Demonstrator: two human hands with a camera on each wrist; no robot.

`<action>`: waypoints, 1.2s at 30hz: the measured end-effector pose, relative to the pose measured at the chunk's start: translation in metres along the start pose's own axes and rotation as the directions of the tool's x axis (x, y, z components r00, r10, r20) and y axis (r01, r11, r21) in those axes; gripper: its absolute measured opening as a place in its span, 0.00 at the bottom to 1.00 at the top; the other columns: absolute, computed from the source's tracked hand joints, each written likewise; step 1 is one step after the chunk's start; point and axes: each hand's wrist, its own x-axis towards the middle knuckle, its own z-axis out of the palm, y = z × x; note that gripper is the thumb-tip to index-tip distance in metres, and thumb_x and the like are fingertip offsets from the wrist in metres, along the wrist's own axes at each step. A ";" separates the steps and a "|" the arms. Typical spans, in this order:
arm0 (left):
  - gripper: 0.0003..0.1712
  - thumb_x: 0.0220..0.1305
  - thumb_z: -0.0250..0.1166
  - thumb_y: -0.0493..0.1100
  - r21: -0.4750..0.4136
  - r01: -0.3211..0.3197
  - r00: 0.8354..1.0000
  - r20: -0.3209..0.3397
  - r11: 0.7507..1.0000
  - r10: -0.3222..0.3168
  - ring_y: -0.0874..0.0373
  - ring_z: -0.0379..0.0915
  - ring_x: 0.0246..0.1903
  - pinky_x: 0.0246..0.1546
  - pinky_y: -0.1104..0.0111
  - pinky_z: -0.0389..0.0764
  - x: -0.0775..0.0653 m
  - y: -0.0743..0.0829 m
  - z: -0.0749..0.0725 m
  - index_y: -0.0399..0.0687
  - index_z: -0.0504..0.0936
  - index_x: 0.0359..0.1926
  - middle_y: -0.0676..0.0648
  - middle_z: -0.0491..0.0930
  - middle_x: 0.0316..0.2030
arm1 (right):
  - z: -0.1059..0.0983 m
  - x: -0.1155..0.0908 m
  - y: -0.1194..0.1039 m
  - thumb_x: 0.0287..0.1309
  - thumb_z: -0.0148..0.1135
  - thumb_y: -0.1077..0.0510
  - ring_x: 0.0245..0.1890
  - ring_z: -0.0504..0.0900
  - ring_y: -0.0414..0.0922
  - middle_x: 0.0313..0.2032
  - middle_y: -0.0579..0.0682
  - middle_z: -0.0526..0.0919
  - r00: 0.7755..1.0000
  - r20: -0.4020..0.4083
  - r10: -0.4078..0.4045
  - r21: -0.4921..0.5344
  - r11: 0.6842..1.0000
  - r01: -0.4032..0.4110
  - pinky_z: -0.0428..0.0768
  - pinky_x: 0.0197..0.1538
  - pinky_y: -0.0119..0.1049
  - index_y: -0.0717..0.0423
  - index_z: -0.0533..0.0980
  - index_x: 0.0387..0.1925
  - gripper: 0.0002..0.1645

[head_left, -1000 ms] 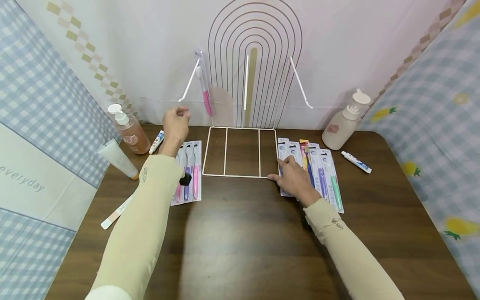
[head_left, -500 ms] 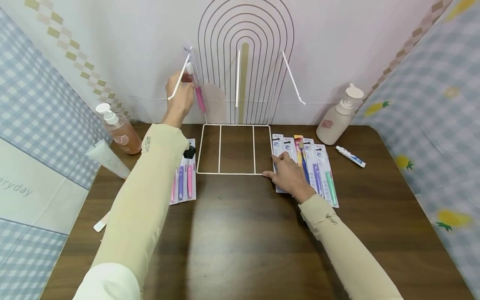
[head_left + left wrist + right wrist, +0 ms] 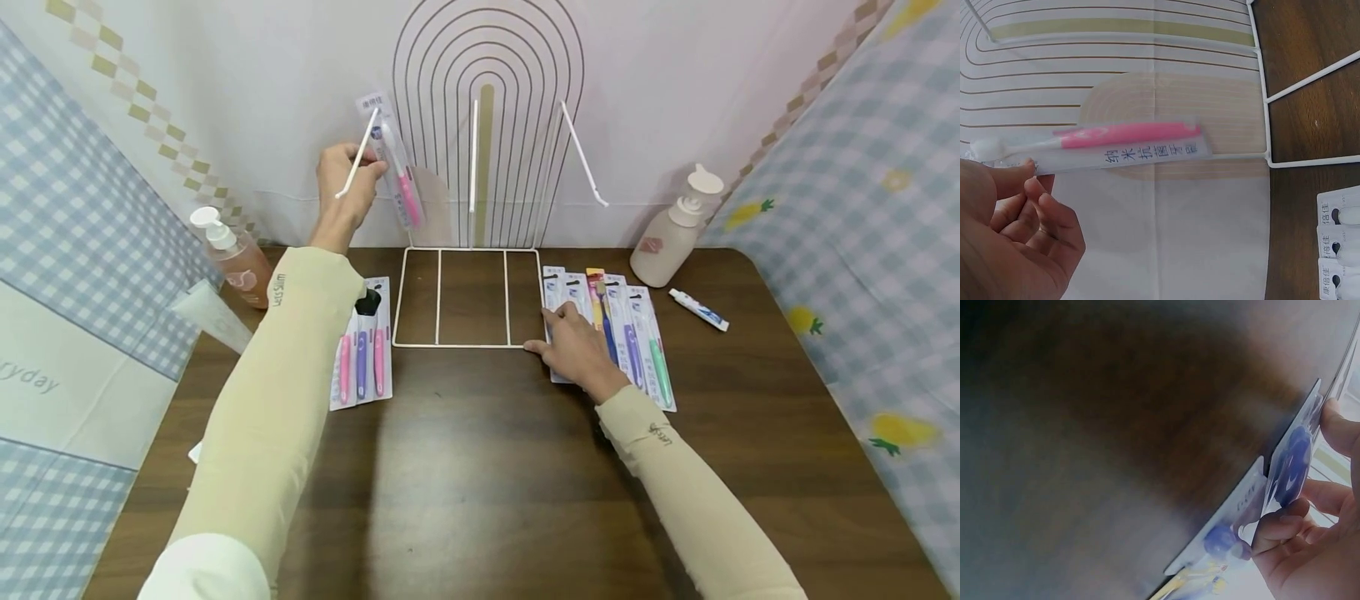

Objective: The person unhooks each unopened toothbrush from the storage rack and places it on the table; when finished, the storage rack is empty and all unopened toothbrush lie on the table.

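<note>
A white wire rack (image 3: 465,346) stands on the table, its hooks jutting forward at the top. On its left hook (image 3: 357,153) hangs a toothbrush in its pack (image 3: 405,187), with a pink handle. My left hand (image 3: 341,183) pinches the edge of that pack between thumb and fingers, as the left wrist view shows near the brush head (image 3: 988,149). My right hand (image 3: 576,346) rests at the rack's front right corner, thumb and forefinger apart by the wire. Its other fingers lie over packed toothbrushes (image 3: 633,354), seen edge-on in the right wrist view.
Several more packed toothbrushes (image 3: 362,367) lie left of the rack. A pump bottle (image 3: 243,271) and a white tube (image 3: 213,317) stand farther left. At right are a white pump bottle (image 3: 667,242) and a small toothpaste tube (image 3: 699,309). Curtains enclose the table.
My left hand has risen from in front of the hook to the hanging toothbrush and taken its pack. The pack has turned to face forward. My right hand has stayed at the rack's corner.
</note>
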 end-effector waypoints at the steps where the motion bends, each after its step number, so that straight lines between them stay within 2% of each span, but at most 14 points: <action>1: 0.02 0.80 0.71 0.38 0.003 0.003 1.000 0.001 1.000 -0.003 0.67 0.73 0.35 0.40 0.73 0.75 0.000 0.000 -0.001 0.44 0.88 0.47 0.62 0.78 0.33 | 0.000 0.001 0.000 0.80 0.69 0.34 0.49 0.81 0.55 0.68 0.65 0.77 1.000 0.000 -0.004 0.000 1.000 0.004 0.84 0.46 0.52 0.60 0.69 0.86 0.50; 5: 0.03 0.80 0.71 0.40 0.015 0.004 1.000 -0.004 1.000 -0.004 0.68 0.74 0.32 0.37 0.73 0.75 -0.001 0.000 -0.003 0.46 0.89 0.45 0.63 0.79 0.31 | 0.004 0.006 0.005 0.79 0.69 0.33 0.48 0.81 0.54 0.67 0.65 0.77 1.000 -0.003 -0.012 0.010 1.000 0.012 0.83 0.45 0.51 0.60 0.70 0.86 0.50; 14: 0.10 0.78 0.71 0.36 -0.058 -0.060 0.997 0.036 0.996 0.063 0.67 0.77 0.24 0.30 0.77 0.78 -0.011 0.006 0.000 0.32 0.90 0.53 0.62 0.82 0.29 | 0.022 0.025 0.024 0.76 0.69 0.28 0.48 0.81 0.54 0.66 0.64 0.77 1.000 -0.008 -0.022 0.027 0.999 0.022 0.82 0.43 0.52 0.58 0.70 0.86 0.54; 16: 0.11 0.78 0.70 0.36 -0.042 -0.065 0.996 0.052 0.997 0.067 0.67 0.78 0.26 0.32 0.77 0.80 -0.014 0.005 0.002 0.32 0.91 0.53 0.61 0.83 0.30 | 0.024 0.025 0.025 0.76 0.70 0.28 0.48 0.81 0.55 0.66 0.64 0.77 0.999 -0.019 -0.026 0.030 0.999 0.026 0.82 0.43 0.52 0.58 0.71 0.86 0.54; 20: 0.13 0.79 0.70 0.37 0.009 -0.049 0.996 0.072 0.999 0.048 0.68 0.79 0.33 0.42 0.76 0.79 -0.019 -0.004 0.001 0.31 0.91 0.56 0.57 0.85 0.34 | 0.015 0.019 0.016 0.77 0.68 0.28 0.48 0.83 0.57 0.65 0.65 0.78 0.999 -0.027 -0.046 0.016 0.999 0.047 0.84 0.44 0.53 0.59 0.71 0.85 0.53; 24: 0.15 0.79 0.69 0.38 0.039 -0.001 0.997 0.077 0.999 -0.002 0.63 0.77 0.42 0.49 0.73 0.74 -0.028 -0.020 -0.004 0.31 0.91 0.57 0.53 0.85 0.39 | 0.006 0.013 0.007 0.79 0.68 0.32 0.47 0.83 0.58 0.65 0.66 0.77 0.998 -0.027 -0.051 0.006 0.999 0.051 0.84 0.44 0.53 0.62 0.70 0.85 0.51; 28: 0.18 0.78 0.66 0.37 0.077 0.022 0.996 0.081 0.997 -0.029 0.62 0.74 0.43 0.48 0.74 0.72 -0.040 -0.039 -0.010 0.28 0.90 0.59 0.46 0.86 0.45 | 0.002 0.011 0.002 0.80 0.69 0.35 0.48 0.82 0.57 0.67 0.67 0.77 0.999 -0.013 -0.037 -0.001 0.999 0.037 0.85 0.45 0.56 0.62 0.69 0.85 0.50; 31: 0.20 0.78 0.62 0.35 0.094 0.045 0.995 0.087 0.995 -0.053 0.61 0.74 0.42 0.46 0.74 0.73 -0.049 -0.057 -0.015 0.25 0.88 0.61 0.40 0.87 0.47 | 0.003 0.012 0.002 0.80 0.69 0.34 0.47 0.81 0.56 0.67 0.67 0.77 0.999 -0.004 -0.038 -0.002 0.999 0.038 0.85 0.43 0.55 0.62 0.69 0.86 0.50; 34: 0.22 0.80 0.60 0.37 0.116 0.103 0.989 0.093 0.988 -0.114 0.55 0.76 0.46 0.50 0.68 0.77 -0.054 -0.082 -0.022 0.26 0.87 0.63 0.36 0.86 0.53 | 0.004 0.012 0.003 0.79 0.69 0.33 0.45 0.81 0.56 0.66 0.67 0.77 0.999 0.002 -0.040 0.007 0.999 0.040 0.84 0.42 0.53 0.62 0.69 0.86 0.51; 36: 0.22 0.80 0.60 0.39 0.158 0.146 0.983 0.086 0.977 -0.161 0.50 0.78 0.49 0.52 0.63 0.80 -0.047 -0.113 -0.025 0.30 0.89 0.64 0.35 0.87 0.58 | 0.008 0.015 0.007 0.79 0.68 0.31 0.45 0.82 0.56 0.66 0.67 0.77 0.999 -0.002 -0.048 0.011 0.999 0.048 0.84 0.41 0.54 0.62 0.69 0.85 0.52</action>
